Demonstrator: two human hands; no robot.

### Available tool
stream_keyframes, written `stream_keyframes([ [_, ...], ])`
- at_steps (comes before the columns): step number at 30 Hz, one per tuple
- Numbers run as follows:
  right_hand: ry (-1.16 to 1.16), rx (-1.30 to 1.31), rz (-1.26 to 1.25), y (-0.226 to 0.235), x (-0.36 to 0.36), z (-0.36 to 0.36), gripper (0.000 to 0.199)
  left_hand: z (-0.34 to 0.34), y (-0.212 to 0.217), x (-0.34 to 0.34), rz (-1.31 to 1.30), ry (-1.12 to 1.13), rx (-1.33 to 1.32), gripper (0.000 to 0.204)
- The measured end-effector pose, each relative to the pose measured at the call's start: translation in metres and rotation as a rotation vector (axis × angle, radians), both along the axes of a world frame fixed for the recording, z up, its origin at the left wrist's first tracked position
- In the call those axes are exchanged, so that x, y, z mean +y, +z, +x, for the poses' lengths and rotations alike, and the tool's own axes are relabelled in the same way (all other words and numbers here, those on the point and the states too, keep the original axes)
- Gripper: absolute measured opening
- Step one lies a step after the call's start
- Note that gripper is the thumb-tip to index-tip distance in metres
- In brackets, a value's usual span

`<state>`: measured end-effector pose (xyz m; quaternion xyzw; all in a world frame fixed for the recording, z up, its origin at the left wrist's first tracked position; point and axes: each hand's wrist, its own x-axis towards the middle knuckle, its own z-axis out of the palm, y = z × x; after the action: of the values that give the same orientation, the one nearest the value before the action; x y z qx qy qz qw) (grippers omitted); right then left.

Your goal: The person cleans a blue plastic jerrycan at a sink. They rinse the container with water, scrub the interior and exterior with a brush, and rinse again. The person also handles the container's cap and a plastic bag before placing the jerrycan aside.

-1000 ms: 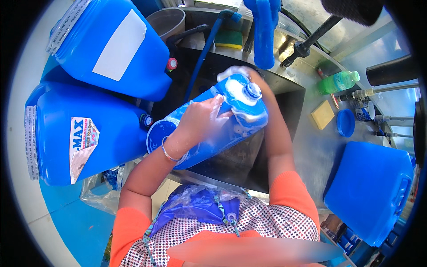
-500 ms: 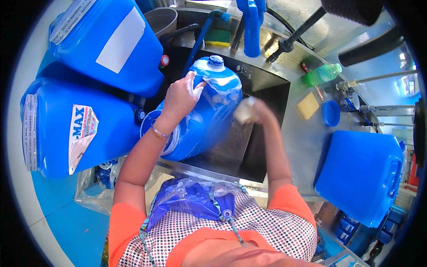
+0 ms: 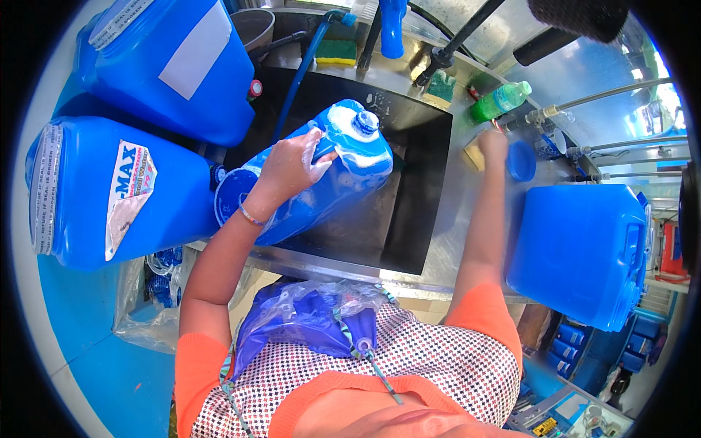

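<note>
Fingers (image 3: 310,143) on the left hand (image 3: 287,169) are curled in tight at the handle of a soapy blue plastic jug (image 3: 339,182), suds smeared on the skin too. Jug's leaning at a slant over the left part of a dark rectangular sink (image 3: 409,219), with its small round blue cap (image 3: 365,123) at the far end and thick white foam around that. Right arm is stretched way out, and the right hand (image 3: 494,144) is at a flat beige block sponge (image 3: 474,155) on the shiny stainless steel desk (image 3: 464,226). Honestly can't tell if those fingers are pinching it or just touching, the hand covers too much. Just beside that hand there's a round blue plastic lid (image 3: 521,162), plus a clear bottle of green liquid (image 3: 500,101) a bit further back. Green-and-yellow scrub sponge (image 3: 336,51) lies behind the sink. Further out, a big boxy blue container (image 3: 573,252) sits on the right, and two large blue containers with white labels (image 3: 80,193) crowd the left.
</note>
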<state>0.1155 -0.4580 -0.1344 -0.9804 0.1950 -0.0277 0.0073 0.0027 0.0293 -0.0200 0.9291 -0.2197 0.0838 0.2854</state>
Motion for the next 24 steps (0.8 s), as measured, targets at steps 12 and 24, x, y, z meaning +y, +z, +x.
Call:
stream_keyframes([
  [12,0.275,0.109,-0.267,-0.026,-0.084,0.069,0.029,-0.005,0.020,-0.023,0.038,-0.020,0.051,0.047],
  [24,-0.041,-0.081,0.077,-0.011,-0.068,0.073,0.034,-0.006,0.020,-0.034,0.009,-0.037,0.113,0.048],
])
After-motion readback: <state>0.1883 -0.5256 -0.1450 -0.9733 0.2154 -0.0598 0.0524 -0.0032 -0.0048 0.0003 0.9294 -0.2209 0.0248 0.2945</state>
